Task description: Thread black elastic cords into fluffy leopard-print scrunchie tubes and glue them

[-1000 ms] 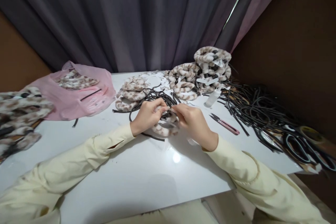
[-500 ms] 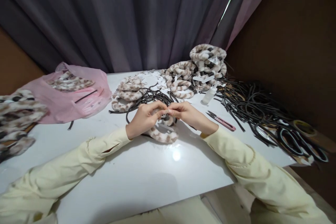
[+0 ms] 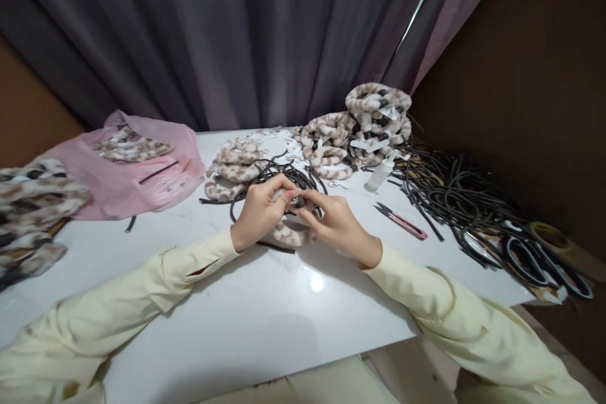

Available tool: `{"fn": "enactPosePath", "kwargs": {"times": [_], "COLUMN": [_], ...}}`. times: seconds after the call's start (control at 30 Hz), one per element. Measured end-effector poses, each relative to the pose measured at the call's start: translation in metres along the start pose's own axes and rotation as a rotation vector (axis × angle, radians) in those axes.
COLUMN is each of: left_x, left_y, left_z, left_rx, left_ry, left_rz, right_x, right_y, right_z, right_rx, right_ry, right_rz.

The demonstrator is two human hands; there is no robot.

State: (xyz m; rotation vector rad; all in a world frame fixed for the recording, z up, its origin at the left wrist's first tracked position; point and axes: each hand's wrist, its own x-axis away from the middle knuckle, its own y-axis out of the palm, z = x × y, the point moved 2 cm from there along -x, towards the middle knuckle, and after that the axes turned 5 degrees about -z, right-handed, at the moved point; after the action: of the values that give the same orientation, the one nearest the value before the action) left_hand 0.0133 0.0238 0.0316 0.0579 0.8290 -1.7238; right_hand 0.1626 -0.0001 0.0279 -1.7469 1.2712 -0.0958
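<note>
A plush ring (image 3: 292,235), white with brown spots, hangs between my two hands just above the table. My left hand (image 3: 261,208) pinches its upper part between thumb and fingers. From the other side my right hand (image 3: 335,225) closes on the same upper part, where a dark bit shows between the fingertips. The fingers hide most of that spot. Behind my hands lies a tangle of black cords (image 3: 284,172), and one cord end sticks out below the ring.
Spotted plush rings are stacked at the back (image 3: 379,107) and left of the cords. A small clear bottle (image 3: 379,174) and pink-handled thread snips (image 3: 402,222) lie to the right, near a large cord heap (image 3: 454,183) and scissors (image 3: 525,260). A pink plastic bag (image 3: 182,139) is at left.
My right hand has lowered slightly and turned, its fingers now wrapped closer round the ring's upper part. The white strip at the ring no longer shows. The view has shifted slightly.
</note>
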Motion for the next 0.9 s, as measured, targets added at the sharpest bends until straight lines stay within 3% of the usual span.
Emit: {"fn": "enactPosePath", "kwargs": {"times": [0.3, 0.67, 0.9], "left_x": [0.0015, -0.0068, -0.0040], "left_y": [-0.0014, -0.0084, -0.0092], "left_z": [0.0044, 0.0086, 0.0037], "left_rx": [-0.173, -0.197, -0.172], "left_ry": [0.209, 0.195, 0.077], "left_rz": [-0.028, -0.309, -0.272], "right_x": [0.0024, 0.0045, 0.0066], "right_y": [-0.0041, 0.0013, 0.0017], "right_z": [0.0017, 0.0069, 0.0035], "right_rx": [0.010, 0.274, 0.563], "right_ry": [-0.057, -0.110, -0.282], "right_rz": [-0.007, 0.069, 0.099]}}
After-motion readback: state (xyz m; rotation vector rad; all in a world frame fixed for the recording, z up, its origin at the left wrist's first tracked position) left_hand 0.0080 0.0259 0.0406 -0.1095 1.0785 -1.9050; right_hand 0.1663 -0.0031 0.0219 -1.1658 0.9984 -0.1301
